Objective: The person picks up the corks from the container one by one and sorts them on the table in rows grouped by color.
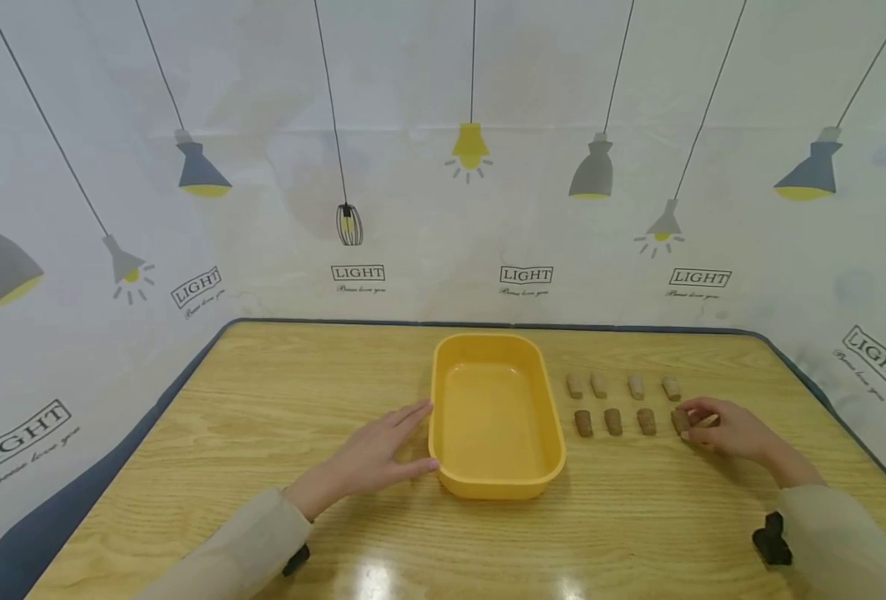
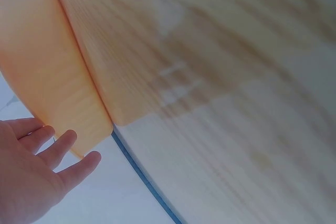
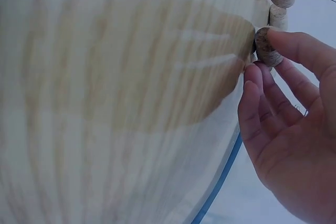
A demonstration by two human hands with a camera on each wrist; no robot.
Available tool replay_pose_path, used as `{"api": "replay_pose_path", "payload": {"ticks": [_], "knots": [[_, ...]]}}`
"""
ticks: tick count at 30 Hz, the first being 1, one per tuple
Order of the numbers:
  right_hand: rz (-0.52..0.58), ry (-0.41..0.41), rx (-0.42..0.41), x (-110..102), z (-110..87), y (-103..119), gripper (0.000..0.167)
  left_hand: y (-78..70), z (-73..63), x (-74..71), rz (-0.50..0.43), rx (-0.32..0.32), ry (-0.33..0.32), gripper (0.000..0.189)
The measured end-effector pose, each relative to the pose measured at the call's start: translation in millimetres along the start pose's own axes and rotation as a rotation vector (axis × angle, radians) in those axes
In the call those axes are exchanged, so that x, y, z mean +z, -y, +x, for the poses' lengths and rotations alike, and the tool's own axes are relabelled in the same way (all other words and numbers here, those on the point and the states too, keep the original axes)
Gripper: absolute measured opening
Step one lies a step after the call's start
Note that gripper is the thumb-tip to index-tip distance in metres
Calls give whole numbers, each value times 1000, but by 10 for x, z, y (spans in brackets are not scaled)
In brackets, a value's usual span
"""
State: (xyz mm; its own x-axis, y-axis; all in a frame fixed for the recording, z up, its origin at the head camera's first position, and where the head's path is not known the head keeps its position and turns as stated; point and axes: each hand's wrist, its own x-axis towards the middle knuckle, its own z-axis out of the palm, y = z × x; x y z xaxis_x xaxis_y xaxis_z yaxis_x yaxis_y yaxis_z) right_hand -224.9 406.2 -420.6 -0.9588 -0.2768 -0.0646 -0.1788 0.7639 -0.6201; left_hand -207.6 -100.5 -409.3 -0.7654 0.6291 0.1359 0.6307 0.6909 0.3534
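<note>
My right hand (image 1: pixel 735 430) pinches a tapered cork stopper (image 1: pixel 679 422) between thumb and fingers, at the right end of the nearer row. Close up in the right wrist view, the thumb lies on the end of this brown-speckled cork (image 3: pixel 265 45), which sits at the table surface. A yellow plastic basin (image 1: pixel 498 490) stands left of the corks with nothing in it. Along its left side my left hand (image 1: pixel 373 454) has its fingers spread, fingertips right at the rim. In the left wrist view the same fingers (image 2: pixel 64 148) lie loosely against the basin's outer wall.
Several other corks form two rows right of the basin: darker ones (image 1: pixel 613 422) nearer, paler ones (image 1: pixel 636 386) farther back. The wooden table (image 1: pixel 300 367) has a dark blue edge. Behind it hangs a pale backdrop (image 1: pixel 412 200) printed with lamps.
</note>
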Motion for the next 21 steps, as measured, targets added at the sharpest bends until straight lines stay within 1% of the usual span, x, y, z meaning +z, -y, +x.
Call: {"api": "replay_pose_path", "payload": {"ticks": [13,18,20,21], "knots": [[12,20,-22,-12,-1,-3,48,-2,-14,-9,4,5,-2,81],[37,28,-2,-24,-16,-12,52,-6,-12,-16,-1,2,0,82],[41,19,11,-33,-27,-8,52,-6,-9,-17,2,3,0,82],[33,1,13,-35,-33,-2,51,-6,-7,-17,4,5,0,82]]}}
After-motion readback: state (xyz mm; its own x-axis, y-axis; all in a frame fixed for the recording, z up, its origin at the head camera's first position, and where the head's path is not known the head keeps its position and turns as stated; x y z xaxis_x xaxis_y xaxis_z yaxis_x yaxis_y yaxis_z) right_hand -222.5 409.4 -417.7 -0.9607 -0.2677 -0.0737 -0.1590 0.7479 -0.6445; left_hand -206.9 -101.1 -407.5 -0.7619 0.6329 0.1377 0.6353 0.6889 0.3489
